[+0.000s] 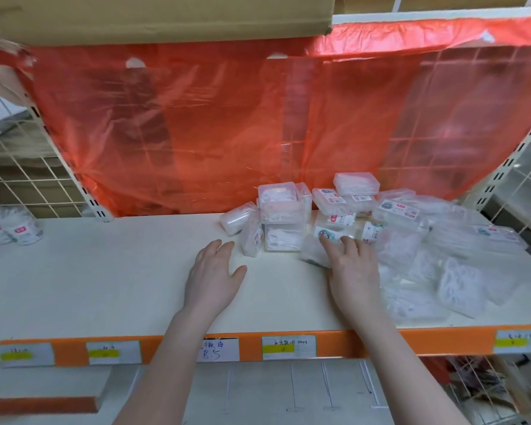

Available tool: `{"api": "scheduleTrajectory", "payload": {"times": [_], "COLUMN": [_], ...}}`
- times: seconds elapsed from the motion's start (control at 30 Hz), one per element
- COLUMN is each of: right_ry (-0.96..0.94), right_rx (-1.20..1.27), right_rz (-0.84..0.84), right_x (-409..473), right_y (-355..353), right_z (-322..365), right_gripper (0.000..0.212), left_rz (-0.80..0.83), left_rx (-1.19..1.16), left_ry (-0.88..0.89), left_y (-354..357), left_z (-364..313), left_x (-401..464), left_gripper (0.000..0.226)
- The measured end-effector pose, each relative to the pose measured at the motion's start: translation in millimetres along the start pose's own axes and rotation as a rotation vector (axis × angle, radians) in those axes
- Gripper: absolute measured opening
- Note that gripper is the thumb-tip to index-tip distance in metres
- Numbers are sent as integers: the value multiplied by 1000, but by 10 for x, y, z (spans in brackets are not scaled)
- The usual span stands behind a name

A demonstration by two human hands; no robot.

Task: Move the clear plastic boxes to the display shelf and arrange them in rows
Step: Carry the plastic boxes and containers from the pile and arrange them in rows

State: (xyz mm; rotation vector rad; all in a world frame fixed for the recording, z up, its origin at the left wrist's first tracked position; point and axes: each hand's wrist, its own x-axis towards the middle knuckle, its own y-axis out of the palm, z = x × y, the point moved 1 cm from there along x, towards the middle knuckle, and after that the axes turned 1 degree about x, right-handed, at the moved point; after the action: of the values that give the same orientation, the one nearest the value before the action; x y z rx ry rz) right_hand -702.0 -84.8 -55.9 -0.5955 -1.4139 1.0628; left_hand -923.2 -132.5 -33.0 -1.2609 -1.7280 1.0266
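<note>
Two hands on shelf, left hand flat and spread, right hand fingers on one clear box, roughly ten boxes piled, count blurry

Middle price tag: I read a handwritten "8.5" on this shelf-edge tag.
Other tags: handwriting too blurred for me.
Box labels: print unreadable.

One view only, head-worn, looking forward and down from close in front of the shelf. It faces the red sheet at the back. Both forearms reach in from the bottom edge. The wide lens bows the orange shelf edge, with a lower shelf showing beneath.
</note>
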Motion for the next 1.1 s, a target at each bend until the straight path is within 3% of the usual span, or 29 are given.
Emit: {"api": "scheduleTrajectory", "payload": {"times": [0.13,0.27,0.47,0.67,0.9,1.1], "right_ry": [26,3,71,25,-101,-75], "right_rx": [-10,149,397,271,126,149], "right_rz": [80,195,290,341,487,470], "right_x": [37,74,219,329,360,350], "right_y": [-31,-137,-421,-588,-544,-516], "right_z": [4,-21,-4,58,167,165], "right_gripper": [49,66,54,47,57,55], "left_rz": [1,1,4,-5,-10,1], "left_rx": [-11,-30,-60,-84,-84,-50], "left_ry": [20,35,53,99,154,190], "left_y": [-15,-35,-40,-56,-85,-86], "left_z": [66,98,115,108,88,75], "left_x": [28,65,129,205,344,450], "left_gripper": [55,55,54,52,50,50]}}
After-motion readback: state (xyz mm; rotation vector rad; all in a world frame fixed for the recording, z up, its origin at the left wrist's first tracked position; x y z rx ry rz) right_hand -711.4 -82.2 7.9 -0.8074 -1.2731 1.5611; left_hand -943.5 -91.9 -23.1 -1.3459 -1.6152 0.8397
